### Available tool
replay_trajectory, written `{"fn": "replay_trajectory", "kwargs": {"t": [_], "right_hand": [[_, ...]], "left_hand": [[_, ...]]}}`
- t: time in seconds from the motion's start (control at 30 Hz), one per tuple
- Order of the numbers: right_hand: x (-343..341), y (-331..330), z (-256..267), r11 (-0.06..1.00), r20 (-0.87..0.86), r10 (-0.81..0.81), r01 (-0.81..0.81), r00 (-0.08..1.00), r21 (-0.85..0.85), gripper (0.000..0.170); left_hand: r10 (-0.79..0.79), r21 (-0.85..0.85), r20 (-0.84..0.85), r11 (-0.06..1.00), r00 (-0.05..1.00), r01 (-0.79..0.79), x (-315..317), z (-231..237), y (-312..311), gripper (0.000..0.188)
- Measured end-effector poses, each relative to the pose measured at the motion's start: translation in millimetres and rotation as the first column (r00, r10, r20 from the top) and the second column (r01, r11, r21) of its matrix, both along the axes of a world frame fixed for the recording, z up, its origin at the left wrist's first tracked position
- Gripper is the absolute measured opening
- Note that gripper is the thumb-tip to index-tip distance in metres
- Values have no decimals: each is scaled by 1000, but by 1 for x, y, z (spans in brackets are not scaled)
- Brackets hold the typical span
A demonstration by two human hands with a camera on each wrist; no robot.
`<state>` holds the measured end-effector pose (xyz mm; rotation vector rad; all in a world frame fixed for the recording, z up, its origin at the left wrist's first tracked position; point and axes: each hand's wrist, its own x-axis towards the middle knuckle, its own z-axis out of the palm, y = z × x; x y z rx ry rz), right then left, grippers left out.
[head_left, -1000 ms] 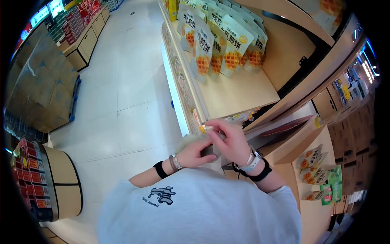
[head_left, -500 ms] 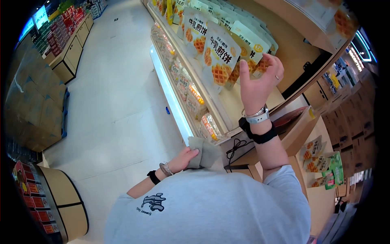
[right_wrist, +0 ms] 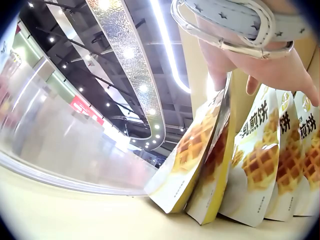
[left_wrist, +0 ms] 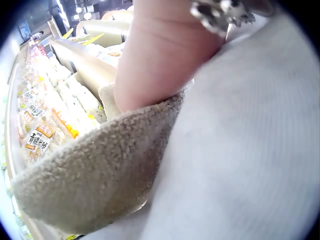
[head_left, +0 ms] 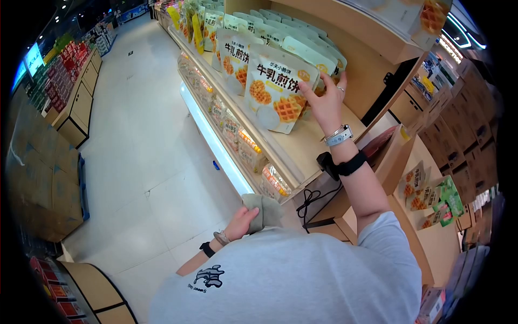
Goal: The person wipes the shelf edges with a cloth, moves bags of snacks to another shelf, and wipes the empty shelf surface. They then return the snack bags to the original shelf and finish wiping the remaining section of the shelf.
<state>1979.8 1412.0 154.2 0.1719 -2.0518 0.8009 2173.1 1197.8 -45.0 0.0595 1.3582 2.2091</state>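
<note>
In the head view a front waffle pouch (head_left: pixel 278 89) stands on the shelf, leaning slightly. My right hand (head_left: pixel 326 108) is at its upper right edge, thumb on its face and fingers curled behind. The right wrist view shows the hand (right_wrist: pixel 250 65) above the tops of the front pouch (right_wrist: pixel 187 150) and the one just behind it; their bottoms rest on the shelf. Low by my shirt, my left hand (head_left: pixel 240 224) grips a folded grey-green cloth (head_left: pixel 261 211). In the left wrist view the cloth (left_wrist: pixel 100 170) hangs under the hand (left_wrist: pixel 155 60), whose fingertips are hidden.
More pouches (head_left: pixel 232 59) stand in rows behind and left. Below runs a lower shelf (head_left: pixel 216 140) of bagged snacks with a lit edge. A black cable (head_left: pixel 307 208) hangs by the shelf corner. Boxes (head_left: pixel 40 183) are stacked across the aisle; another shelf (head_left: pixel 431 237) holds pouches at right.
My right hand has gone from beside the left hand up to the pouches and now grips the front one. The left hand has come away, holding the cloth. The view has shifted toward the shelf.
</note>
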Motion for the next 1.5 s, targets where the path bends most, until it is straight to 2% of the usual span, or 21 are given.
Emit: {"fn": "replay_trajectory", "kwargs": {"t": [0.1,0.23,0.33,0.53,0.63,0.73,0.8,0.87,0.97,1.03,1.13,1.23,1.33,1.43,1.5], "right_hand": [[0,3,1,999,-12,-33,33,999,21,50],[6,3,3,993,72,-63,55,995,103,47],[4,1,4,982,47,-129,121,990,148,43],[-11,14,7,973,13,-40,36,999,229,41],[-22,17,1,986,-40,-73,78,997,150,43],[-27,18,1,1000,5,10,-10,1000,7,48],[-34,25,2,964,181,217,-181,959,-195,50],[-43,31,0,936,207,307,-255,929,-245,52],[-54,37,-2,981,74,192,-193,979,15,52],[-54,41,3,962,-40,49,-37,998,270,53],[-44,41,16,967,172,-13,-31,985,253,52],[-45,47,21,962,121,77,-105,990,251,49],[-59,56,24,961,276,247,-272,929,54,46],[-71,68,23,952,378,306,-291,874,-98,45],[-74,69,21,967,391,250,-246,886,-60,44]], "left_hand": [[39,73,57,996,998,-43,0,3,3,31],[36,53,52,998,998,-38,-3,-5,2,32],[57,65,81,996,995,-62,0,-1,2,32],[96,77,103,992,990,-104,2,-1,-2,31],[120,62,99,990,988,-126,3,-10,-5,32],[158,61,103,984,982,-165,6,-8,-4,32],[158,94,105,981,982,-167,6,-9,-7,31],[154,99,102,981,983,-164,8,-8,-7,31],[161,96,92,981,983,-169,9,-10,-6,31],[170,77,91,981,981,-177,10,-9,-6,32],[194,42,103,979,976,-199,12,-4,-6,32],[216,35,110,975,970,-221,14,-3,-2,32],[231,34,99,971,968,-236,15,-5,-2,31],[255,26,104,966,961,-259,16,-4,0,31],[248,32,103,967,963,-253,17,-1,-1,31]]}}
